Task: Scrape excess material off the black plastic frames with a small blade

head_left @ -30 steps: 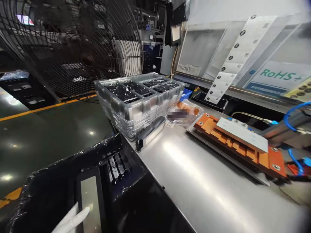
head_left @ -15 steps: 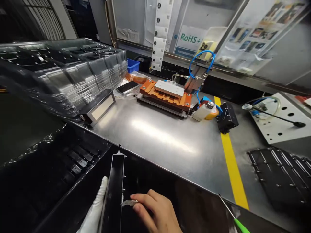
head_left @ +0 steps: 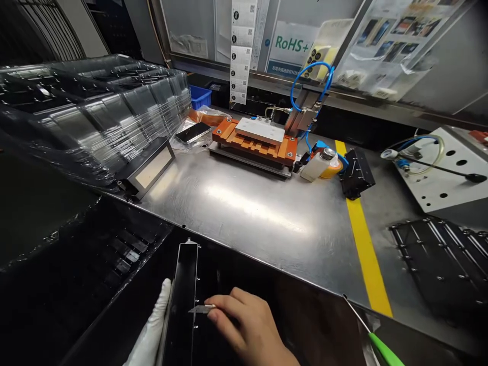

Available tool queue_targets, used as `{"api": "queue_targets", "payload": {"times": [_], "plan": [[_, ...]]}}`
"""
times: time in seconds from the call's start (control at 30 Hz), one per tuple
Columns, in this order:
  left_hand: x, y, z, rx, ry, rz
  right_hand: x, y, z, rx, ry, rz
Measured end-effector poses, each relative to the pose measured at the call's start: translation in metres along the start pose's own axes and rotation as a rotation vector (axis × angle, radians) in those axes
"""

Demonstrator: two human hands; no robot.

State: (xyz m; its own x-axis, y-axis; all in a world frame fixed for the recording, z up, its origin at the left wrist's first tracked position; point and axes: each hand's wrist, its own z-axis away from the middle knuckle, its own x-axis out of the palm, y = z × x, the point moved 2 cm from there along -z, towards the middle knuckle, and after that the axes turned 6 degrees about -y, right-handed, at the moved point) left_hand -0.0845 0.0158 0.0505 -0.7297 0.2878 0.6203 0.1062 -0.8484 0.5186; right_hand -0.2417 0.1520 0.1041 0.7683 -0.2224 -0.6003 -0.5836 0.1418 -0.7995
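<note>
My left hand [head_left: 149, 328], in a white glove, grips a long black plastic housing [head_left: 185, 284] from its left side. Only the thumb shows, laid along the wall; the other fingers are hidden. The housing is narrow and hollow, with small pegs along its right edge and a tab at its far end. In my bare right hand [head_left: 247, 323] a small pointed craft knife [head_left: 201, 308] is pinched between thumb and index finger. Its blade points left and lies over the housing's right rim; I cannot tell whether it touches. The knife's handle is mostly hidden by my fingers.
A steel table [head_left: 244, 213] spans the middle, carrying an orange fixture [head_left: 253, 142], a slanted lamp panel [head_left: 152, 168] and a white bottle [head_left: 318, 165]. Stacked clear trays [head_left: 114, 112] stand left. Several black parts [head_left: 438, 259] lie right. A green-handled screwdriver [head_left: 383, 348] is near the front edge.
The view has shifted slightly. The knife blade has moved up along the housing's right rim and its tip now reaches over the rim. Both hands keep their hold.
</note>
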Motion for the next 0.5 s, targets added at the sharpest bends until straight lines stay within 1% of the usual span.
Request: {"api": "queue_targets", "payload": {"times": [0.13, 0.17, 0.23, 0.33, 0.37, 0.4, 0.43, 0.5], "plan": [[-0.015, -0.003, 0.005, -0.01, 0.109, -0.074, 0.004, 0.0, 0.007, -0.045, -0.129, 0.011], [-0.018, -0.003, 0.005, -0.012, 0.133, -0.088, 0.004, 0.0, 0.008, -0.04, -0.132, -0.006], [-0.021, -0.005, 0.005, -0.023, 0.158, -0.109, 0.001, 0.002, 0.003, 0.003, -0.089, -0.042], [-0.016, -0.007, 0.002, -0.043, 0.124, -0.112, -0.006, 0.003, -0.01, 0.065, 0.02, -0.077], [-0.012, -0.006, 0.001, -0.046, 0.104, -0.107, -0.007, 0.003, -0.012, 0.07, 0.033, -0.077], [-0.009, -0.005, 0.001, -0.045, 0.085, -0.101, -0.007, 0.002, -0.012, 0.072, 0.016, -0.069], [-0.006, -0.004, 0.002, -0.042, 0.069, -0.094, -0.007, 0.002, -0.011, 0.067, -0.027, -0.058], [-0.003, -0.001, 0.005, -0.039, 0.047, -0.078, -0.004, 0.0, -0.005, 0.043, -0.144, -0.051]]}}
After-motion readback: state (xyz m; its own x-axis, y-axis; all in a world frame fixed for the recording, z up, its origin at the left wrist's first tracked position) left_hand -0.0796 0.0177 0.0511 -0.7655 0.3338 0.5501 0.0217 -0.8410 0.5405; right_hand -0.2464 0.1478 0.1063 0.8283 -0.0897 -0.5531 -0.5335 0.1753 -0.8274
